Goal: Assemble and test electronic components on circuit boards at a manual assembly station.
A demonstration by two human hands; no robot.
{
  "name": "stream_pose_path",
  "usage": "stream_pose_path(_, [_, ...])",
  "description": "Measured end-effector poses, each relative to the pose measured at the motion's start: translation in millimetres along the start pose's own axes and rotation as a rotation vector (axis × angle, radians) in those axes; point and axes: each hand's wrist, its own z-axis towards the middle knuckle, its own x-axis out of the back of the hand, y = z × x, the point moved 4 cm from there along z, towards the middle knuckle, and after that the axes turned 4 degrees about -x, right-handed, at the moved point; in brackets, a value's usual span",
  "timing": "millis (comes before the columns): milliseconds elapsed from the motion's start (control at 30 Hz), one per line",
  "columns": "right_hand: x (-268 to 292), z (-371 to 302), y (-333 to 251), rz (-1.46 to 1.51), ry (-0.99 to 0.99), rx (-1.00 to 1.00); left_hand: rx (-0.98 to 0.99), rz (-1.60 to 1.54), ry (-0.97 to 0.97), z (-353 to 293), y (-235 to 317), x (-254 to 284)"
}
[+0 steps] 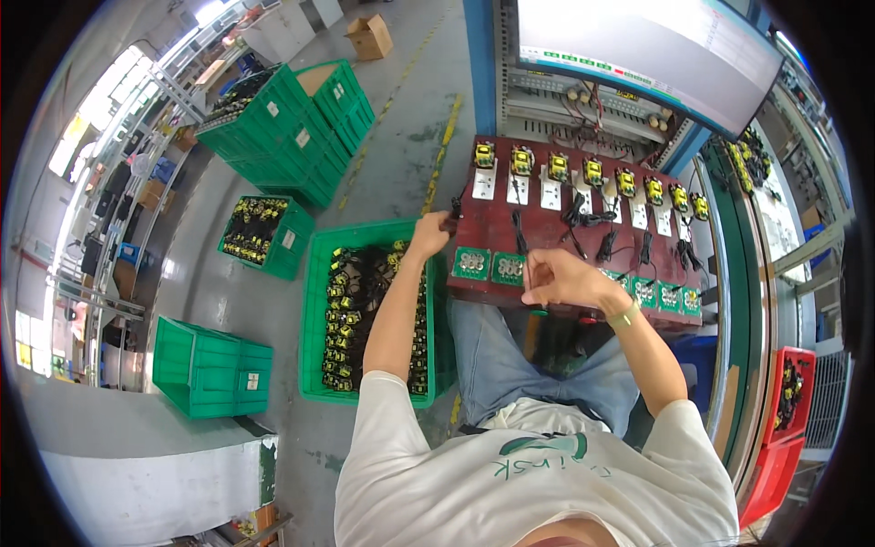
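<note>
At the left edge of a dark red test bench (488, 219), my left hand (430, 237) is closed, its fingertips against a small dark thing that looks like black cable (455, 210). My right hand (561, 276) hovers over the bench's near edge with thumb and fingers pinched; what they hold, if anything, is hidden. Beside it lies a green square socket board (507, 268), one of several in a row. Along the far side stand several yellow-and-black power supply boards (557, 166) on white plates. Bundled black cables (583, 214) run from them toward me.
Left of the bench, a large green crate (308, 319) holds several rows of boards with black cables. Beyond it stand a smaller filled crate (290, 239), an open green crate (214, 369) and stacked crates (273, 137). A monitor (638, 46) overhangs the bench. Red bins (775, 474) sit at right.
</note>
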Motion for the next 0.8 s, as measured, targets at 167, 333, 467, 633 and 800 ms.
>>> stream_pose_path(167, [4.8, -8.7, 5.8, 0.098, 0.083, 0.114, 0.074, -0.105, -0.166, 2.5, 1.8, -9.5])
stream_pose_path(333, [15.4, -0.8, 11.1, 0.217, 0.138, 0.151, 0.137, -0.223, -0.165, -10.5, -15.9, -9.9])
stream_pose_path(467, [38.7, 10.9, 13.4, 0.193, 0.371, 0.234, 0.146, -0.404, -0.208, -22.2, 9.7, 31.3])
stream_pose_path(633, [40.6, 36.0, 10.3, 0.166, 0.425, 0.129, 0.258, -1.285, -0.253, -57.5, 83.9, 87.5])
stream_pose_path(800, [29.2, 50.7, 19.3, 0.006, 0.440, 0.146, 0.208, -1.370, -0.256, -99.2, 104.6, 58.6])
